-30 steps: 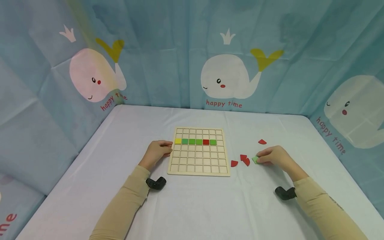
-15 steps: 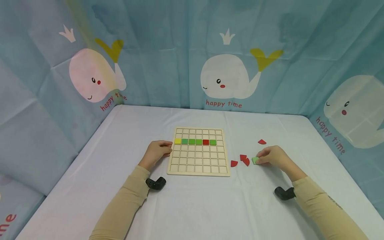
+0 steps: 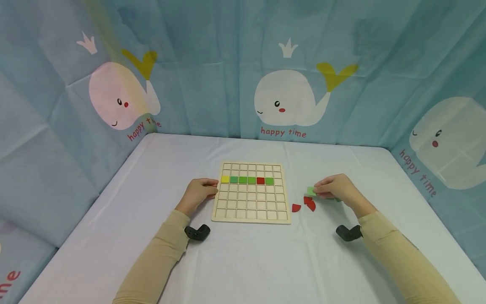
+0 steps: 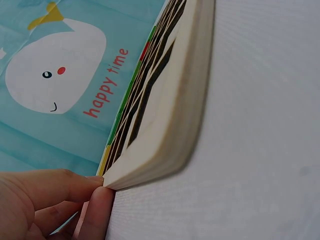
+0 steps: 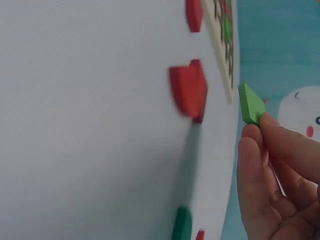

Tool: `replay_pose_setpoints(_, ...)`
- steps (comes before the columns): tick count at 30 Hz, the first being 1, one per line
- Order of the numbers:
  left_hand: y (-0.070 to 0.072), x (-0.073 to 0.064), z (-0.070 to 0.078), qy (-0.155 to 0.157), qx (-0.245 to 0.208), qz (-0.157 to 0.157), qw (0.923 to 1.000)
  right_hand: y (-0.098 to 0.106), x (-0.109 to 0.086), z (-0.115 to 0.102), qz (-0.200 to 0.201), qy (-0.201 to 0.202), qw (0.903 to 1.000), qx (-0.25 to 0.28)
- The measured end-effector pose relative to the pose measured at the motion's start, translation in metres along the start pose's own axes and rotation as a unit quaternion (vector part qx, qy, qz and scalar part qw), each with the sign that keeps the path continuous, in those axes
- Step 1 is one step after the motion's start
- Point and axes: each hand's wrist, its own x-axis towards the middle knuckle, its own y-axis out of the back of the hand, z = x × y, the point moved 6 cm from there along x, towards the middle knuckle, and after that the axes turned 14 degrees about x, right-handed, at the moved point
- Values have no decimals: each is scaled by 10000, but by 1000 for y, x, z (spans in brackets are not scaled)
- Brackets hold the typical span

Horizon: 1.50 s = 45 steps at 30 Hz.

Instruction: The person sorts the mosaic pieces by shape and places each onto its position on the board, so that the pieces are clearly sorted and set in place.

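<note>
My right hand pinches a light green square tile between thumb and fingertips, raised over the table to the right of the board. Below it lie red quarter-round pieces, two of them close together. On the left, my left hand grips the side edge of the wooden grid board between thumb and index finger. One row of the board holds a yellow tile, several green tiles and a red tile.
Another red quarter-round piece lies beside the board's right edge. A dark green piece sits on the white tablecloth, partly hidden under my right hand in the head view. Whale-printed blue curtains stand around the table.
My right hand has lifted the light green tile off the table and carried it left and away from me, over the red pieces. My left hand keeps its place at the board.
</note>
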Motion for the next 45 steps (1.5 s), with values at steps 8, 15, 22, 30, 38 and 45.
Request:
replay_pose_setpoints(8,-1,-1,-1,21,5,-9,10000,-27,18,-22,-43,-165,9998,68)
replay_pose_setpoints(15,-1,0,-1,98,63,45,9999,-46,31,-33,-181,-53,9996,218)
replay_pose_setpoints(22,-1,-2,-1,94,57,44,9999,-61,42,-40,-356,-122,9979,528)
replay_pose_setpoints(30,-1,-3,-1,73,-10,39,10000,-69,51,-44,-266,-205,9981,511)
replay_pose_setpoints(38,0,-3,0,10,-19,35,10000,-78,54,-49,-236,-123,9977,629)
replay_pose_setpoints(45,1,-3,0,48,7,52,10000,-81,56,-51,-129,-13,9989,460)
